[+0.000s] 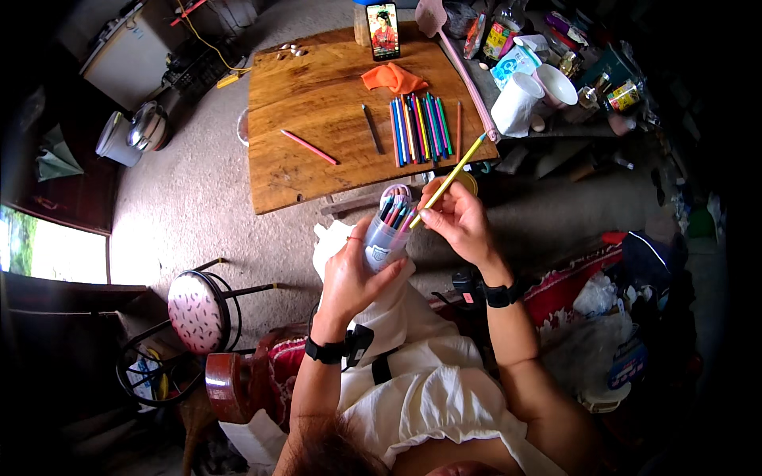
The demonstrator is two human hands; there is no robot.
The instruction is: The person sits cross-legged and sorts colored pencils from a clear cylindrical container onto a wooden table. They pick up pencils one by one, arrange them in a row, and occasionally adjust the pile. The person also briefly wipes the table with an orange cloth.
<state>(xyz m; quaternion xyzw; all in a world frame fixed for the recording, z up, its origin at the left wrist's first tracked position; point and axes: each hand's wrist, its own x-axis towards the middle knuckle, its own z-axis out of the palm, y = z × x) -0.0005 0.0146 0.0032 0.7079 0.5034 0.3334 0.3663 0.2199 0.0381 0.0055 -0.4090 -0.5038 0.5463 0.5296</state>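
My left hand [355, 275] is wrapped around a clear plastic pencil tube [384, 241], which holds several coloured pencils with their tips up. Between the thumb and fingers of my right hand [457, 215] is a yellow coloured pencil [447, 181], slanting up to the right, its lower end beside the tube's mouth. On the wooden table [309, 89] ahead lies a row of several coloured pencils [421, 130]. A pink pencil [309, 147], a dark pencil [372, 129] and a brown-orange pencil [458, 132] lie apart from the row.
An orange cloth [394, 78] lies behind the row, and a phone [383, 32] stands upright at the table's back. A pink fly swatter [464, 71] runs along the right edge. Cups [518, 104] and packets crowd the surface beyond. To the left stands a round stool [197, 312].
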